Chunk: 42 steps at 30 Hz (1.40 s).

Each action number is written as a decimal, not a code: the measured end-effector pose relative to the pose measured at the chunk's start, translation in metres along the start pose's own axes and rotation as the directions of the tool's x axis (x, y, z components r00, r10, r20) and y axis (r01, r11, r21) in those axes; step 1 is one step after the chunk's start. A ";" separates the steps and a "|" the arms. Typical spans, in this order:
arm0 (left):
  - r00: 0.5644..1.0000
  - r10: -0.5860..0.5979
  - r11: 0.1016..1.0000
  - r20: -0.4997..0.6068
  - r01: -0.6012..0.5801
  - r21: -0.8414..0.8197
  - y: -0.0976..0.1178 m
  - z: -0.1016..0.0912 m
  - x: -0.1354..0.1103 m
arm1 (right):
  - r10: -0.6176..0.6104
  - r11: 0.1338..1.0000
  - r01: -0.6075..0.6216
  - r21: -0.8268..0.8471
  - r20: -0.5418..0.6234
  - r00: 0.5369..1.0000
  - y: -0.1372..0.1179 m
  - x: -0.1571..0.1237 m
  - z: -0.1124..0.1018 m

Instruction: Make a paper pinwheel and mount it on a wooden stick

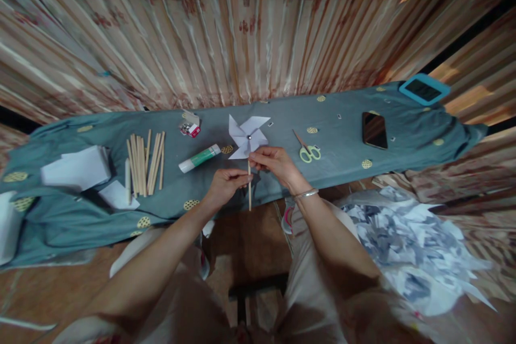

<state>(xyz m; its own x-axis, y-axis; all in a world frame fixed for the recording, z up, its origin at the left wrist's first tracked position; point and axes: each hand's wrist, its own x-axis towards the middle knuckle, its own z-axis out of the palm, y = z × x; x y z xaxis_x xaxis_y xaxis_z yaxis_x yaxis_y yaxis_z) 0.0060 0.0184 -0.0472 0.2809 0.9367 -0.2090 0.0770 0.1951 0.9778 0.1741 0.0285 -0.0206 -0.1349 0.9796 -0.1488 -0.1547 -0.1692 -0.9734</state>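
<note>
A white paper pinwheel (246, 136) is pinned at its centre to a thin wooden stick (249, 196) that hangs down over the table's front edge. My left hand (224, 185) is closed on the stick just below the wheel. My right hand (276, 164) pinches the stick's top, right under the paper blades; a silver bangle sits on that wrist. Both hands meet in front of the teal cloth-covered table (346, 156).
On the table lie a glue stick (200, 158), a row of wooden sticks (145, 164), white paper pieces (76, 167), a small pin box (190, 127), green-handled scissors (308, 150), a dark phone (374, 130) and a blue-framed device (424, 88). Crumpled paper scraps (415, 242) pile at my right.
</note>
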 end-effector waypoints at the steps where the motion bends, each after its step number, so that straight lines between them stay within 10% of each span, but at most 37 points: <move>1: 1.000 -0.001 1.000 -0.003 0.001 -0.005 0.001 0.000 0.000 | -0.002 1.000 0.002 -0.005 0.002 1.000 0.000 0.000 0.000; 26: 0.982 0.009 0.972 -0.189 -0.053 -0.227 0.005 -0.013 0.004 | -0.111 0.742 0.150 -0.653 0.101 0.989 0.038 -0.010 0.013; 42: 0.975 0.200 0.853 0.102 -0.224 0.471 -0.011 -0.007 0.002 | -0.147 0.195 -0.155 -0.969 -0.185 0.972 -0.040 0.036 -0.046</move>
<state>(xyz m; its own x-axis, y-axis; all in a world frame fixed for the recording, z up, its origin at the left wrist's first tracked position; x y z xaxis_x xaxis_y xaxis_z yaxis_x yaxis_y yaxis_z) -0.0007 0.0204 -0.0580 0.3868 0.9221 -0.0103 0.4535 -0.1805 0.8728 0.2204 0.0751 0.0049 0.0727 0.9968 -0.0333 0.9388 -0.0797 -0.3352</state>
